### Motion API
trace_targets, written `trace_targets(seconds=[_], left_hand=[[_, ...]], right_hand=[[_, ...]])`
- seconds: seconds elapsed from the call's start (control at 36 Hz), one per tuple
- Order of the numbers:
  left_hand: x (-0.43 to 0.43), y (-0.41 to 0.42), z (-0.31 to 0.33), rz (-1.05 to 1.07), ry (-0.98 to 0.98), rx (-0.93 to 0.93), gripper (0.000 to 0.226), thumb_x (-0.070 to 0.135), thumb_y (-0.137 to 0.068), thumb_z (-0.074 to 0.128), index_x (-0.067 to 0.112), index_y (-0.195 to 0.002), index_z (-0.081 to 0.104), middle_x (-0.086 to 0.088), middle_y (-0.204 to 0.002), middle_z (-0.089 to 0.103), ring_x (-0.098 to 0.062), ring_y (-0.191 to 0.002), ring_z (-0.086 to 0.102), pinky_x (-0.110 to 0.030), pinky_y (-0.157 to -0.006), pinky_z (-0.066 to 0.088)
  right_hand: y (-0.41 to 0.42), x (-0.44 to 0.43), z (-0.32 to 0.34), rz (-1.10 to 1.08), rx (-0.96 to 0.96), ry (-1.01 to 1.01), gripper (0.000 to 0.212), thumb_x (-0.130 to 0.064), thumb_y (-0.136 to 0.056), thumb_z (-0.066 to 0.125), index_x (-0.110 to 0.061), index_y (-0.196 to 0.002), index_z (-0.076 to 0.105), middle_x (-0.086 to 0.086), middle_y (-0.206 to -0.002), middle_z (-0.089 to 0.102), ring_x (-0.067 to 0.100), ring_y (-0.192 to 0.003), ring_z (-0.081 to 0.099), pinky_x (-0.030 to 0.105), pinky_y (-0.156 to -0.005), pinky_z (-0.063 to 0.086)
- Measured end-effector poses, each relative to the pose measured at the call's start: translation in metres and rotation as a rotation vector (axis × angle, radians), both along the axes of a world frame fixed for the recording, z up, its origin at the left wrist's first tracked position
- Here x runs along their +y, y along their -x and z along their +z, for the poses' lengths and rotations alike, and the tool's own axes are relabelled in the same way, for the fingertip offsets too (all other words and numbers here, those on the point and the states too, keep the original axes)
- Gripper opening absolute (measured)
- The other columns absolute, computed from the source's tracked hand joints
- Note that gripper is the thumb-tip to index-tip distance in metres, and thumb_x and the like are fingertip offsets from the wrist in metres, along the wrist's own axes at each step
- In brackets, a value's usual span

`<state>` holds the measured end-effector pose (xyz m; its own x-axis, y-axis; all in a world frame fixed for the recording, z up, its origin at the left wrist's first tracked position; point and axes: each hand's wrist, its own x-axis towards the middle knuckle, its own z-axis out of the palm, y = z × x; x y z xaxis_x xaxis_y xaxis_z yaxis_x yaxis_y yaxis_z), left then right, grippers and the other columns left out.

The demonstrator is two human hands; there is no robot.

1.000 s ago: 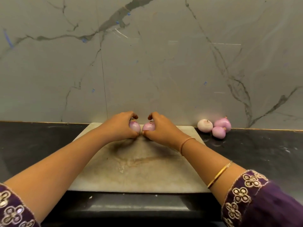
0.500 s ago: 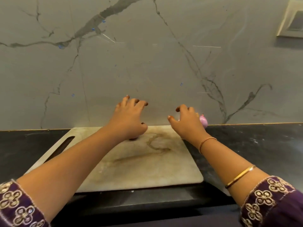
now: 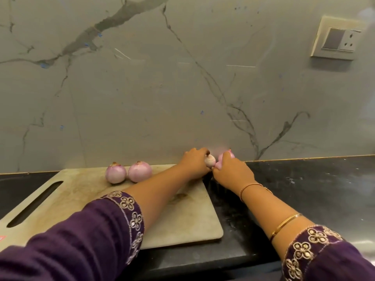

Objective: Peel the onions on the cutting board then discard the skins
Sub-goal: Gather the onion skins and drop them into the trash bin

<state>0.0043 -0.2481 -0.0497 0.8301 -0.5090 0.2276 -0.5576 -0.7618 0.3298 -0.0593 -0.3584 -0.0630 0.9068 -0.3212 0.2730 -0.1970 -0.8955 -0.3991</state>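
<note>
Two board onions [image 3: 128,172]; three wall-side onions [image 3: 210,160] in two hands [image 3: 233,173]

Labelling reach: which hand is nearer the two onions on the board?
Left. Left hand sits just right of the onions; right hand farther right, past the board.

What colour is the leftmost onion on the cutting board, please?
The onion is pale pinkish purple with a brownish top, seen best in the head view.

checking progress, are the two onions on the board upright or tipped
Upright: the left onion and right onion stand on the cutting board, stem tips up.
</note>
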Motion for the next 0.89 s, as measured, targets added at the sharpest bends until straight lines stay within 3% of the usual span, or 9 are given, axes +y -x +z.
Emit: trace_targets(seconds=[0.19, 0.33, 0.5, 0.56, 0.64, 0.72, 0.83, 0.89], left_hand=[[-0.005, -0.010, -0.011, 0.003, 0.120, -0.012, 0.050, 0.032, -0.084, 0.068, 0.014, -0.127, 0.052, -0.017, -0.116, 0.053, -0.033, -0.107, 0.053, -0.029, -0.083, 0.039], [0.008, 0.002, -0.009, 0.003, 0.146, -0.082, 0.044, 0.032, -0.083, 0.066, 0.014, -0.123, 0.056, -0.010, -0.105, 0.050, -0.029, -0.099, 0.054, -0.025, -0.076, 0.036], [0.059, 0.035, 0.014, 0.088, 0.238, -0.134, 0.037, 0.041, -0.079, 0.064, 0.025, -0.112, 0.059, -0.002, -0.100, 0.055, -0.022, -0.096, 0.054, -0.025, -0.071, 0.033], [0.090, 0.052, 0.019, 0.115, 0.225, -0.169, 0.037, 0.044, -0.079, 0.065, 0.029, -0.112, 0.060, 0.000, -0.099, 0.055, -0.020, -0.096, 0.055, -0.025, -0.073, 0.035], [0.141, 0.078, 0.023, 0.176, 0.207, -0.194, 0.039, 0.053, -0.075, 0.066, 0.034, -0.109, 0.061, 0.004, -0.096, 0.055, -0.018, -0.093, 0.057, -0.027, -0.077, 0.042], [0.184, 0.092, 0.024, 0.244, 0.167, -0.173, 0.059, 0.068, -0.061, 0.053, 0.035, -0.109, 0.061, 0.007, -0.097, 0.057, -0.016, -0.091, 0.058, -0.027, -0.078, 0.043], [0.221, 0.088, 0.014, 0.312, 0.154, -0.122, 0.041, 0.041, -0.076, 0.068, 0.032, -0.115, 0.060, 0.003, -0.103, 0.059, -0.017, -0.090, 0.058, -0.030, -0.081, 0.046], [0.234, 0.084, 0.007, 0.310, 0.156, -0.120, 0.039, 0.040, -0.077, 0.070, 0.032, -0.114, 0.060, 0.003, -0.103, 0.060, -0.017, -0.088, 0.059, -0.030, -0.080, 0.047]], right_hand=[[0.001, -0.005, 0.001, 0.065, -0.038, -0.094, 0.010, -0.021, -0.093, 0.049, -0.014, -0.096, 0.042, 0.013, -0.110, 0.055, 0.032, -0.087, 0.055, 0.035, -0.070, 0.042], [0.008, 0.000, 0.002, 0.094, -0.125, -0.131, 0.011, -0.014, -0.091, 0.052, -0.011, -0.096, 0.043, 0.013, -0.104, 0.054, 0.026, -0.078, 0.051, 0.026, -0.053, 0.031], [0.014, 0.023, 0.020, 0.189, -0.244, -0.141, 0.020, -0.016, -0.090, 0.055, -0.010, -0.104, 0.043, 0.011, -0.103, 0.056, 0.029, -0.091, 0.050, 0.034, -0.074, 0.036], [0.018, 0.039, 0.027, 0.271, -0.198, -0.163, 0.026, -0.017, -0.092, 0.056, -0.009, -0.113, 0.044, 0.008, -0.103, 0.057, 0.023, -0.090, 0.050, 0.029, -0.074, 0.031], [0.026, 0.070, 0.033, 0.441, -0.117, -0.215, 0.033, -0.023, -0.093, 0.059, -0.009, -0.119, 0.045, 0.004, -0.102, 0.055, 0.021, -0.091, 0.054, 0.027, -0.074, 0.037], [0.030, 0.101, 0.034, 0.551, -0.066, -0.202, 0.029, -0.024, -0.093, 0.059, -0.009, -0.115, 0.049, 0.004, -0.101, 0.056, 0.023, -0.091, 0.056, 0.027, -0.072, 0.040], [0.030, 0.135, 0.031, 0.626, -0.036, -0.162, 0.030, -0.024, -0.091, 0.060, -0.011, -0.116, 0.050, 0.002, -0.098, 0.055, 0.020, -0.087, 0.053, 0.027, -0.070, 0.041], [0.029, 0.147, 0.026, 0.632, -0.035, -0.132, 0.027, -0.021, -0.091, 0.058, -0.010, -0.115, 0.049, 0.005, -0.101, 0.052, 0.021, -0.087, 0.051, 0.026, -0.069, 0.038]])
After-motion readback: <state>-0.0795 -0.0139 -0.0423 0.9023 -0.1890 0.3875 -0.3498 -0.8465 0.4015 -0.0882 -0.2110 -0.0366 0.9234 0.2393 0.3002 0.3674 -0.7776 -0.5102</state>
